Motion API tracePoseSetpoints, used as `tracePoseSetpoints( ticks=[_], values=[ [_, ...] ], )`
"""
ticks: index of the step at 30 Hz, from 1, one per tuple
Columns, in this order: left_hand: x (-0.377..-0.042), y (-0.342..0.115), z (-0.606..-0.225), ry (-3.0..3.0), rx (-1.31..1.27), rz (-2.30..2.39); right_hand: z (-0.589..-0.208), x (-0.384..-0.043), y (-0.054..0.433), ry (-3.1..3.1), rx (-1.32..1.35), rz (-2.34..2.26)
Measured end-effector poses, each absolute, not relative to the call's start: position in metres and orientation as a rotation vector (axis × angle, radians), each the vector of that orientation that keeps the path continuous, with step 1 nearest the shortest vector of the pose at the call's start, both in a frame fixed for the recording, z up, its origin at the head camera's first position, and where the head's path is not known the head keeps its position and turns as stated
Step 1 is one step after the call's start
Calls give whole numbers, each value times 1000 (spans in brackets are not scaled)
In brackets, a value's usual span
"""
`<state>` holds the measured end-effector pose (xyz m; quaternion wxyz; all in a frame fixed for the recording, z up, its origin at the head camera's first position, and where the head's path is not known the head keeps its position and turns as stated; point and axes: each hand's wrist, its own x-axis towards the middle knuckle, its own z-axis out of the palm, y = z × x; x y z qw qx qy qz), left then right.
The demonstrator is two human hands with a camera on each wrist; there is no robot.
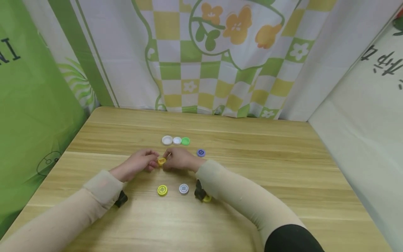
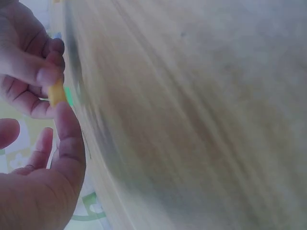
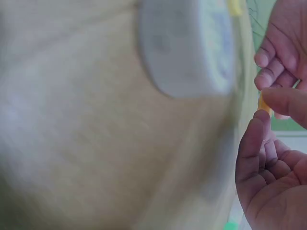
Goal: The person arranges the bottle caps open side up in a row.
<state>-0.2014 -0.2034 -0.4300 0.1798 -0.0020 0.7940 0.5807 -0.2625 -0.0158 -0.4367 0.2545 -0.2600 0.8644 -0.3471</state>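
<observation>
My right hand point(image 1: 181, 159) pinches a yellow-orange bottle cap point(image 1: 162, 161) with printing on its top, between thumb and index finger. From the other side, my left hand point(image 1: 141, 161) reaches the cap; in the left wrist view its index finger point(image 2: 69, 134) touches or nearly touches the cap's edge. The left thumb point(image 2: 7, 132) stands apart from the cap. In the right wrist view the cap point(image 3: 263, 103) shows only as a thin edge, and the left hand's fingers point(image 3: 271, 69) look loosely bent beside it.
Behind the hands lie a large white cap point(image 1: 167, 140), a smaller white cap point(image 1: 177, 141) and a green cap point(image 1: 185, 141). A blue cap point(image 1: 200, 152) sits to the right. Nearer are a yellow cap point(image 1: 162, 190), a grey cap point(image 1: 184, 189) and another yellow cap point(image 1: 206, 198), partly hidden.
</observation>
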Motion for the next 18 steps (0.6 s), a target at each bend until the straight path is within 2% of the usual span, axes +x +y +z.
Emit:
tracePoseSetpoints(
  ticks=[18],
  values=[
    [-233,-190,-428,2373,77,1786,-430,-290,7,1893,-414,-1473]
  ],
)
